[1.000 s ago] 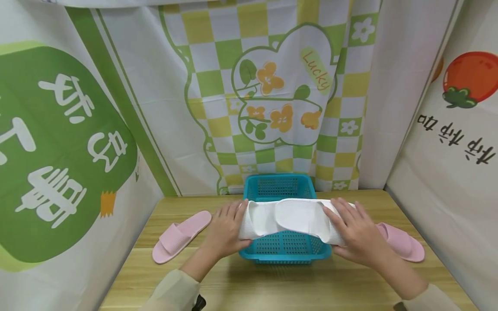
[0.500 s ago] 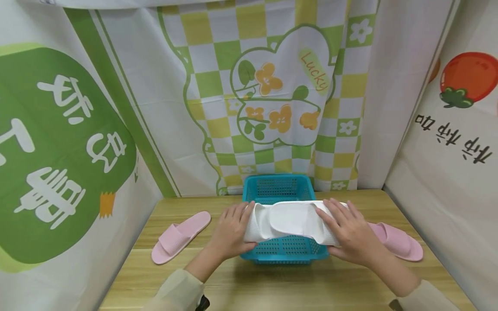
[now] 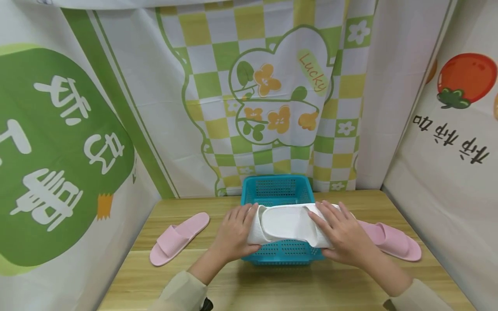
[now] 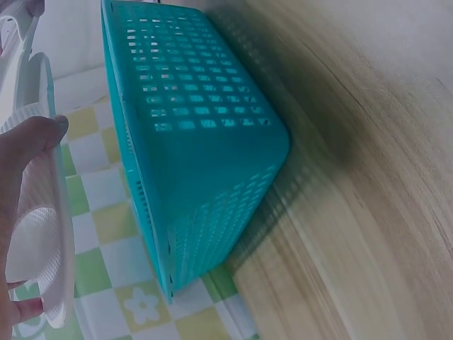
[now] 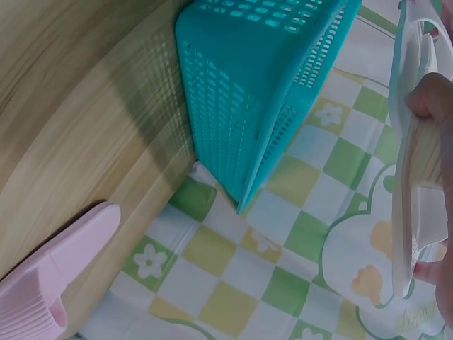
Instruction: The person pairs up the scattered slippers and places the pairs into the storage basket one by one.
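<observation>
Two white slippers are held sideways over the teal basket (image 3: 284, 259), overlapping end to end. My left hand (image 3: 232, 233) grips the left slipper (image 3: 255, 231) around its ribbed strap, thumb on the near side. Around the strap of the right slipper (image 3: 288, 222) curl the fingers of my right hand (image 3: 344, 237). The right slipper's sole end lies in front of the left one and reaches close to its strap. In the left wrist view, the thumb presses the slipper's edge beside the basket wall (image 4: 205, 177). Much of the basket's inside is hidden behind the slippers.
A pink slipper (image 3: 171, 242) lies on the wooden table (image 3: 218, 285) at the left. Another pink slipper (image 3: 394, 242) lies at the right, partly behind my right hand. A checked cloth (image 3: 218, 86) hangs right behind the basket, with printed cloths on both sides.
The hands have come closer together, the right moving left and the left slightly right. The white slippers overlap more and sit a little lower in view.
</observation>
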{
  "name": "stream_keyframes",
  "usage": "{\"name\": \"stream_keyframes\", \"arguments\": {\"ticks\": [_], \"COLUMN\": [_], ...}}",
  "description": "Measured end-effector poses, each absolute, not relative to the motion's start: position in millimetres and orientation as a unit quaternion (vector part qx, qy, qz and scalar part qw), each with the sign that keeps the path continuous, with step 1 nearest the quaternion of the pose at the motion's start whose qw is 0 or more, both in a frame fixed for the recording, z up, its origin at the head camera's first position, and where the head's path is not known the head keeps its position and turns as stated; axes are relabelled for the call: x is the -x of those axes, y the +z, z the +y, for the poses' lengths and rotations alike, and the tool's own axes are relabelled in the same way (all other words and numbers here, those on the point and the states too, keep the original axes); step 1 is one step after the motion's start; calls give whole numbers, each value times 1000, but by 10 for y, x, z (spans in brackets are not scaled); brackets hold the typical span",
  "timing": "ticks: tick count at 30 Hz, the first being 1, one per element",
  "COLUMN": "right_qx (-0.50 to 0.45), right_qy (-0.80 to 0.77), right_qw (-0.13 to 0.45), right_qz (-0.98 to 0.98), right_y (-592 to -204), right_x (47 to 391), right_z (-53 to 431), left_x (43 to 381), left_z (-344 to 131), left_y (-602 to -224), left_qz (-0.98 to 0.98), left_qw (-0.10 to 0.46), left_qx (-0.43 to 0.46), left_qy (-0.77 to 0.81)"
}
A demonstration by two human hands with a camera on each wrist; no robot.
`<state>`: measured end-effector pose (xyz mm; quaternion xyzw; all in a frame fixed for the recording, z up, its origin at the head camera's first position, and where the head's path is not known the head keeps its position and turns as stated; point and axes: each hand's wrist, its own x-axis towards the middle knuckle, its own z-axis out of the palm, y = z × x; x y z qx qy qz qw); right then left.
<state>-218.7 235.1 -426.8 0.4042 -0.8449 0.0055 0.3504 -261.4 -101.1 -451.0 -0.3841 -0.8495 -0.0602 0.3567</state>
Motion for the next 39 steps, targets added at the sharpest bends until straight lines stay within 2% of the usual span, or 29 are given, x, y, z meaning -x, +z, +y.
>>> {"name": "stream_keyframes", "arguments": {"ticks": [24,39], "right_qx": [-418,-424], "right_qy": [-5,-3], "right_qw": [348,350], "right_qz": [-839,-835], "right_y": [-4282,-4316], "right_x": [2193,2208], "right_z": [2165,2087], "left_x": [2583,2560], "left_z": [-853,-787], "left_y": [-4462,-4456], "left_qz": [-839,-851], "left_qw": [358,333], "left_qx": [406,405], "left_qy": [-53,-34]}}
